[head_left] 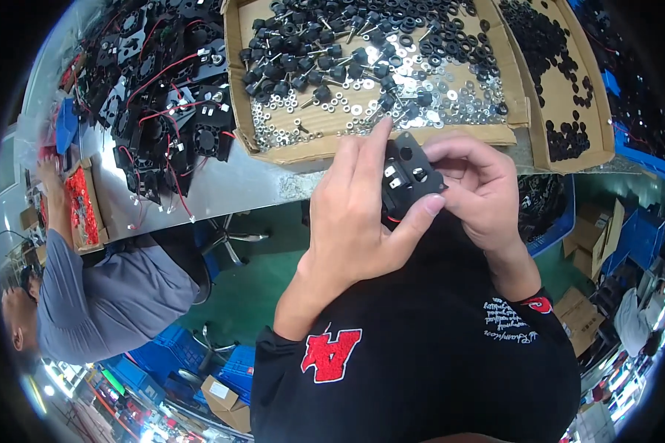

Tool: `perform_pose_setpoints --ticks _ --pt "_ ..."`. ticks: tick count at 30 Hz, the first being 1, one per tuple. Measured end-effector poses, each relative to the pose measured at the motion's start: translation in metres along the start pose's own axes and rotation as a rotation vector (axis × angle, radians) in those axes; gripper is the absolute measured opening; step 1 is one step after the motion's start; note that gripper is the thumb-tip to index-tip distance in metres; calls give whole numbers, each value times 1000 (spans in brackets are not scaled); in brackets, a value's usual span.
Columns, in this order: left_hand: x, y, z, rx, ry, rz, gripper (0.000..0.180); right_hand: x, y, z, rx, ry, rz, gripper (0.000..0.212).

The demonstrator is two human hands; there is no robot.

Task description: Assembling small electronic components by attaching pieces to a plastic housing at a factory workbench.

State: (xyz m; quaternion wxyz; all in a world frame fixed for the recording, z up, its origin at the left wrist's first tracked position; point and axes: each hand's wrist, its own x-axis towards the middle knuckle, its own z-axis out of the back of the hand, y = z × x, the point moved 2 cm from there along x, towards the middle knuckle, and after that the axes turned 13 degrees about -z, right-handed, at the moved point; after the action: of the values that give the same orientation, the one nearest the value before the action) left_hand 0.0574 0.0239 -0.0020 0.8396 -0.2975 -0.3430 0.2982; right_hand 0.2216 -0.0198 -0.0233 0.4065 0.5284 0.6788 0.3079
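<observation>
We see a black top [421,369]; red patch [331,356] with white edging on the left; white script [506,322] on the right; red-and-white mark [539,304] near right cuff.

Around me the floor [266,284] ran green beside the metal counter [233,190], where a chair base [227,238] gleamed; blue crates [168,351] crowded near a cardboard box [225,404], and lights [49,390] glared.

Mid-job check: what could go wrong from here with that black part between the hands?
The black part, in the left hand with the right hand at its side, appears partly past the cardboard tray's near edge; a slip might drop it floorward.

Metal rings of different sizes lie loose near black-headed studs, so picking the wrong piece seems possible.
</observation>
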Motion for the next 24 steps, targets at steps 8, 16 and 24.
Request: perform_pose_setpoints --ticks 8,16,24 --pt "-1 4 7 52 -38 -21 78 2 -4 6 -19 47 -67 31" --pt "-3 -1 7 5 -132 73 67 2 -3 2 74 -9 -77 29" --pt "-3 -1 5 189 -87 -80 67 -3 -6 5 10 -131 -101 22"
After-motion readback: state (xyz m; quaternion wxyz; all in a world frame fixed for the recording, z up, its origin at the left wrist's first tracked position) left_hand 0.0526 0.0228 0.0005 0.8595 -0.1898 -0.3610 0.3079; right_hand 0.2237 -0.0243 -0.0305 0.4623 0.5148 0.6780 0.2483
